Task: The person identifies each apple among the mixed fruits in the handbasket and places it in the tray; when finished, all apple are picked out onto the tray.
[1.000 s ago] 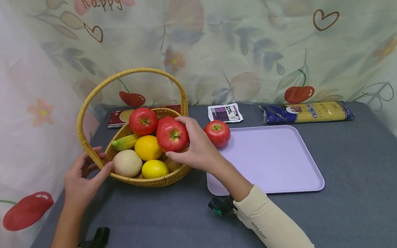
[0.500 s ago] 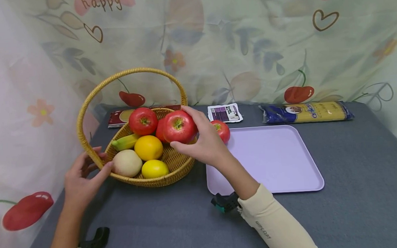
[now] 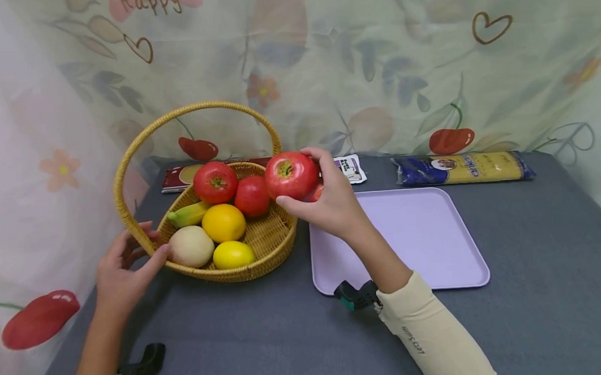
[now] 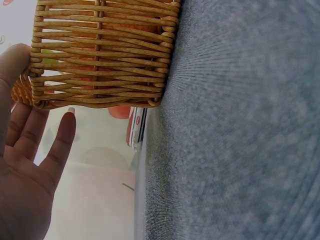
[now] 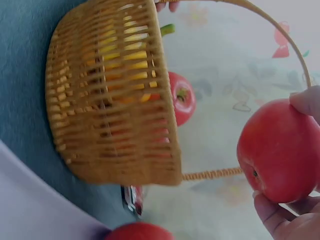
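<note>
My right hand (image 3: 334,200) grips a red apple (image 3: 292,175) between thumb and fingers, over the right side of a wicker basket (image 3: 275,251). In the right wrist view that apple (image 5: 280,152) hangs above the basket rim. My left hand (image 3: 123,267) pinches the basket's left rim at the foot of its handle. Inside the basket lie two more red apples (image 3: 216,182), a banana (image 3: 187,215), an orange-yellow round fruit (image 3: 223,222), a yellow lemon (image 3: 234,254) and a pale round fruit (image 3: 191,246). Another red apple (image 5: 140,232) sits at the tray's far left corner, mostly hidden by my right hand.
A lilac tray (image 3: 415,238) lies right of the basket. Along the back are a blue and yellow pasta packet (image 3: 465,168), a small white and purple sachet (image 3: 350,169) and a dark red packet (image 3: 175,179) behind the basket. A patterned curtain hangs behind the table.
My right hand has lifted the apple up out of the basket and shifted it to the right, uncovering another apple inside. My left hand stays at the basket rim.
</note>
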Available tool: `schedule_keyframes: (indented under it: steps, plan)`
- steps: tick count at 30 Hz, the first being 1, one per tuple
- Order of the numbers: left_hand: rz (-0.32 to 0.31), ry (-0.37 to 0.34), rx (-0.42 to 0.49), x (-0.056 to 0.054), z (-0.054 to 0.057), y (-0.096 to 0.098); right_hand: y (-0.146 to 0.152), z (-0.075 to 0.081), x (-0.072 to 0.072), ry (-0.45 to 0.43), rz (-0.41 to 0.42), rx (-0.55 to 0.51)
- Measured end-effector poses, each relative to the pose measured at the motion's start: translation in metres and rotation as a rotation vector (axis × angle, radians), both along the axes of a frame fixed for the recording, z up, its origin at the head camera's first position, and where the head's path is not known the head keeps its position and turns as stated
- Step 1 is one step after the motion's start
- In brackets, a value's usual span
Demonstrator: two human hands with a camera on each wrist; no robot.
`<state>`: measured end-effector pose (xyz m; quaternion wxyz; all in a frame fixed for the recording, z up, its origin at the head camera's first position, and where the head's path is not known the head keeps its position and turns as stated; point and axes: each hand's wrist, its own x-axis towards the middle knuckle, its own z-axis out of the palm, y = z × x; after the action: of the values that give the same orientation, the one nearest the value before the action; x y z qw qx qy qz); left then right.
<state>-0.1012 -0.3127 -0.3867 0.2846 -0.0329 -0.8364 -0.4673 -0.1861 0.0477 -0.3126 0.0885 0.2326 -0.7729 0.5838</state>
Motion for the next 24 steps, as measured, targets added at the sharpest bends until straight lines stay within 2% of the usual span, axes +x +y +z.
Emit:
schedule_keyframes:
  steps: [12, 19, 24]
  plan:
    - [0.007, -0.002, -0.010, 0.001, 0.000, -0.001, 0.034, -0.001, -0.005, 0.024, -0.106, 0.039]
    - [0.011, 0.000, -0.010, 0.001, 0.000, -0.001, 0.060, -0.003, -0.016, -0.035, -0.179, 0.002]
    - [0.008, -0.001, -0.010, 0.001, 0.001, 0.000, 0.077, -0.002, -0.023, -0.088, -0.249, 0.031]
